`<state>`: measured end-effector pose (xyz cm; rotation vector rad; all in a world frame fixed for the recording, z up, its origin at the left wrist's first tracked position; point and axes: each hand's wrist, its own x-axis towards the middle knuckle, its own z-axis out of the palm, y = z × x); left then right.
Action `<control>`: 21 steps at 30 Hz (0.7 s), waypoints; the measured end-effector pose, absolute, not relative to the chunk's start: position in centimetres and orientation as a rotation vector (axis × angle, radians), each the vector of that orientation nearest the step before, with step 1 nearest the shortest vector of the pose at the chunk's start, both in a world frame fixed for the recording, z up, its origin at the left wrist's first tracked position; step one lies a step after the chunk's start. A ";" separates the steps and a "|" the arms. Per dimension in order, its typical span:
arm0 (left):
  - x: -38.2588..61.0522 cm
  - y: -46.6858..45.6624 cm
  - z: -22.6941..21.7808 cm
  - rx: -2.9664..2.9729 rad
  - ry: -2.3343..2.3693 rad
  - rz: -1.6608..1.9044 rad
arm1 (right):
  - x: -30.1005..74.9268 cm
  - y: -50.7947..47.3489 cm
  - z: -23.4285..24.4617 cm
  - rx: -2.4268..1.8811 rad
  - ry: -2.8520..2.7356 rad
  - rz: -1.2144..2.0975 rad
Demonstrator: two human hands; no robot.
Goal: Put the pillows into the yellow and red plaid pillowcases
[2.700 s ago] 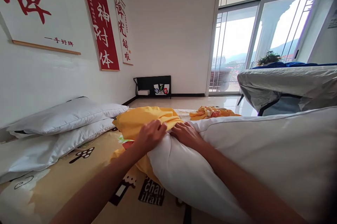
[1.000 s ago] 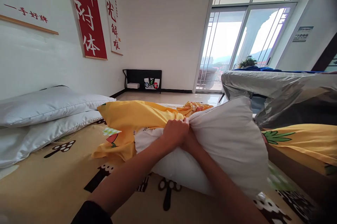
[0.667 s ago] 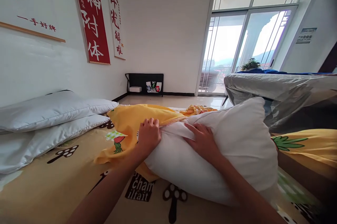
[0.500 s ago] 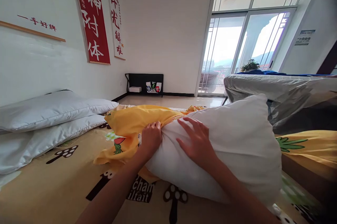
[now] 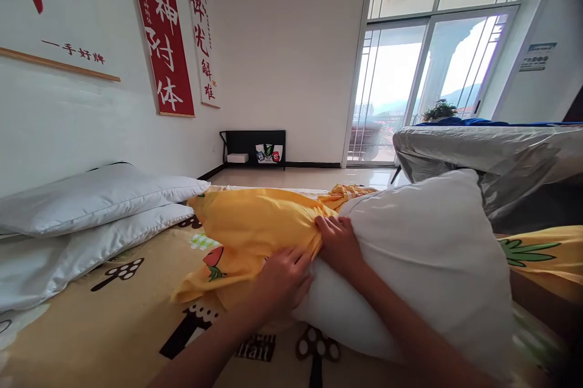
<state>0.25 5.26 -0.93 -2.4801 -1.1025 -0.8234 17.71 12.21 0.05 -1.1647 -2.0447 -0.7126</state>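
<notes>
Landmark: white pillow (image 5: 428, 254), lying on the bed sheet (image 5: 91, 327), near end pushed into a cover.
Cover: yellow pillowcase (image 5: 259, 224) with a strawberry print, pulled over the pillow's left end, bunched at its mouth.
Left hand (image 5: 285, 275): under the pillow's left end, fingers closed on the pillowcase's lower edge.
Right hand (image 5: 337, 242): on top of the pillow's left end, clenched on gathered yellow cloth at the opening.
Spare pillows (image 5: 91, 200): two white ones stacked, well left of the white pillow, against the wall.
Covered furniture (image 5: 492, 151): grey sheeting, just behind the pillow's right end.
Risk, uneven pull: likely twist of the cover, since the two grips sit at different heights on the mouth.
Risk, bunching: thick folds under the right hand; possible jam of the pillow's corners short of the cover's far end.
Risk, slip: smooth cloth and a plump filling; a loose pinch could let the edge spring back off.
Writing, left scroll (image 5: 45, 11): red characters, small line reading 一手好牌.
Writing, red banner (image 5: 161, 30): white characters, 神 and 体 readable.
Writing, white banner (image 5: 203, 48): red characters, too slanted to read surely.
Writing, sheet print (image 5: 255, 351): below the pillow, dark patch with letters like "ilfait", partly hidden by the left arm.
Writing, wall notice (image 5: 532, 57): far above the pillow's right end, too small to read.
</notes>
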 end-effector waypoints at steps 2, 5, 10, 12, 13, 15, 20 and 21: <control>-2.2 5.1 -0.9 -2.431 -1.038 -1.017 | 19.4 11.5 -0.1 -1.128 -2.025 -0.706; -7.9 5.9 0.1 -2.069 -1.123 -1.421 | 21.9 10.2 -0.2 -1.019 -1.982 -0.739; -15.3 7.7 2.8 -1.910 -1.641 -2.000 | 23.2 9.1 -0.1 -0.889 -1.981 -0.803; -14.9 7.3 3.4 -2.387 -1.701 -1.994 | 22.5 8.7 -0.3 -0.891 -1.989 -0.783; -13.9 7.0 3.6 -2.583 -1.707 -1.913 | 22.0 8.4 -0.5 -0.899 -2.000 -0.769; -11.4 6.2 3.9 -2.695 -1.744 -1.759 | 21.0 7.6 -0.9 -0.922 -2.067 -0.740; -7.0 5.9 4.8 -2.516 -1.852 -2.070 | 20.1 4.3 -0.9 -0.930 -2.301 -0.612; -6.9 6.0 4.9 -2.483 -1.870 -2.173 | 20.4 3.6 -0.5 -0.923 -2.319 -0.594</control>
